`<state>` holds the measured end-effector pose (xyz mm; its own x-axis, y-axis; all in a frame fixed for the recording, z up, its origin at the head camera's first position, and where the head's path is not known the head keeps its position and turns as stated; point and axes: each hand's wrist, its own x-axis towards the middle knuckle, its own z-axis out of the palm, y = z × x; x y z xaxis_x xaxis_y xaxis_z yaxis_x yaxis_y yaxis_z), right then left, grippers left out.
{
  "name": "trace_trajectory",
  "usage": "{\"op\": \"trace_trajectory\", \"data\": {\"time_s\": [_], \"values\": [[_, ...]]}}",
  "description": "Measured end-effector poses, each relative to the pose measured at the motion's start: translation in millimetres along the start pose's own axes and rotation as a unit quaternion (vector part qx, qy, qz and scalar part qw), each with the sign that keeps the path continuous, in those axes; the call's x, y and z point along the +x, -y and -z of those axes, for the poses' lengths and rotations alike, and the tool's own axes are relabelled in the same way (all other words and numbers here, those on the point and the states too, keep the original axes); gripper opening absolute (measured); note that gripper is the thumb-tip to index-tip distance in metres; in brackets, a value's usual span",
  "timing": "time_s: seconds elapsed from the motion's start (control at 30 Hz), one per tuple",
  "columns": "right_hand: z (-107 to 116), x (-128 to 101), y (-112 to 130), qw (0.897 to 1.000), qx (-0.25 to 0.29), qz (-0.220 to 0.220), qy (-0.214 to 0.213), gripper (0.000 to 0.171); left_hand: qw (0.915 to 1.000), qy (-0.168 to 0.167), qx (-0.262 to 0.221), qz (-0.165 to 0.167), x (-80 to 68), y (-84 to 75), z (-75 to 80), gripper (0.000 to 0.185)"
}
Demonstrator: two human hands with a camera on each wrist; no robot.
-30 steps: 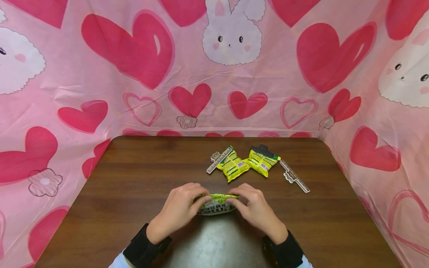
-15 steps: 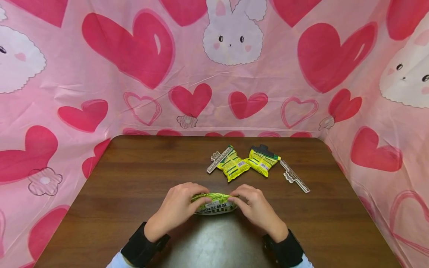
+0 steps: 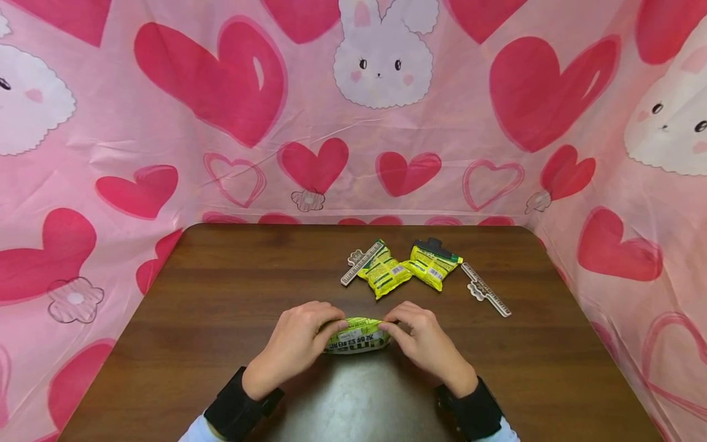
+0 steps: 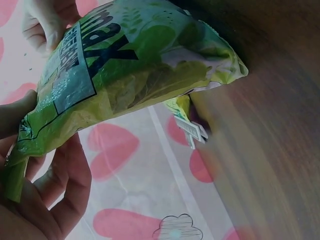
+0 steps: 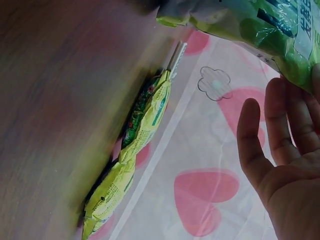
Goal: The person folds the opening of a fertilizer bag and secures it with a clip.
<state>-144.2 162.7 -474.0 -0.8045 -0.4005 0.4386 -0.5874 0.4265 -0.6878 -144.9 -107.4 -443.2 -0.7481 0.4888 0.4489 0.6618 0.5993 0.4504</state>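
Green-yellow snack bag [image 3: 356, 336] sits near the table's [image 3: 221, 294] front edge, pinched at each end by left hand [image 3: 295, 347] and right hand [image 3: 422, 344]. Looks light, crinkly, slippery; I'd grab the sealed ends. Two more bags [image 3: 409, 269] with clips lie further back.

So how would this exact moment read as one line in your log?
left hand: holds green snack bag | right hand: pinches its top edge | behind: two clipped bags, spare clip | wooden table
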Motion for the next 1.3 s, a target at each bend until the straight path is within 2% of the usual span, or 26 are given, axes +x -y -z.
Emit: {"op": "trace_trajectory", "data": {"time_s": [0.37, 0.57, 0.7, 0.9, 1.1, 1.2, 1.3], "values": [[4.9, -1.9, -3.2, 0.999, -0.009, -0.039, 0.031, 0.006, 0.9999, 0.006, 0.0, 0.012, 0.1, 0.1, 0.9, 0.006], [7.8, -2.3, -9.2, 0.991, -0.001, -0.11, 0.079, 0.027, 0.9998, 0.006, -0.002, 0.02, 0.9, -0.7, 0.7, 0.005], [7.8, -2.3, -9.3, 0.986, -0.01, -0.14, 0.089, 0.033, 0.9996, 0.011, -0.001, 0.025, 1.0, -1.3, 0.8, 0.005], [4.3, -2.9, -10.3, 0.97, -0.079, -0.218, 0.075, 0.042, 0.9994, 0.017, -0.008, 0.028, 0.5, -0.6, 0.1, 0.005], [4.0, -3.8, -17.0, 0.957, -0.156, -0.243, 0.035, 0.024, 0.9993, 0.019, -0.011, 0.031, -0.5, -0.6, 0.0, 0.007], [7.1, -5.1, -20.7, 0.951, -0.168, -0.26, 0.021, 0.018, 0.9993, 0.02, -0.012, 0.03, -1.1, -0.3, -0.1, 0.004], [12.9, -7.1, -24.9, 0.944, -0.173, -0.279, 0.014, 0.019, 0.9993, 0.021, -0.011, 0.03, -1.6, 0.0, 0.0, 0.005]]}}
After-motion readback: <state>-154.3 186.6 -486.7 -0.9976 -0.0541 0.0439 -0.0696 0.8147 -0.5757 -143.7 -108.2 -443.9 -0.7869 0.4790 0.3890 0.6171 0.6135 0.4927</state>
